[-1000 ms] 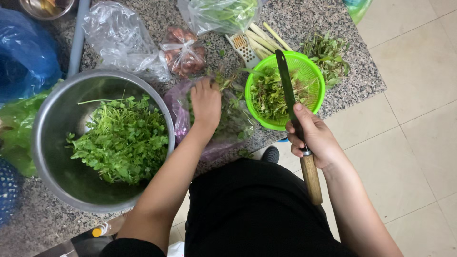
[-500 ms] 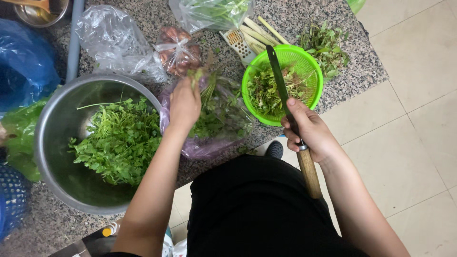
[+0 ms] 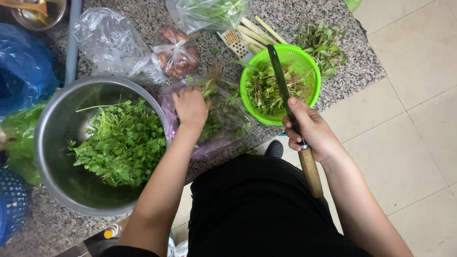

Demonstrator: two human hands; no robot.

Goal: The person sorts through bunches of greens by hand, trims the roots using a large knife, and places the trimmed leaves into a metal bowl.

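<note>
My left hand (image 3: 190, 107) is closed around a bunch of green herbs (image 3: 209, 88) with roots, lifted out of a purple plastic bag (image 3: 209, 138) on the granite counter. My right hand (image 3: 312, 131) grips a long knife (image 3: 281, 81) by its wooden handle, the dark blade reaching over a green plastic colander (image 3: 312, 66) that holds herb trimmings. To the left stands a big steel bowl (image 3: 52, 133) holding a heap of leafy greens (image 3: 121, 143).
Clear plastic bags (image 3: 112, 43), a small bag of reddish shallots (image 3: 175, 54), lemongrass stalks (image 3: 257, 31), a grater (image 3: 235, 43) and loose herbs (image 3: 323, 40) lie at the counter's back. A blue bag (image 3: 21, 71) sits far left. Tiled floor (image 3: 409, 119) lies to the right.
My left hand has closed on a bunch of herbs in the purple bag and raised it a little. The knife hand has hardly moved.
</note>
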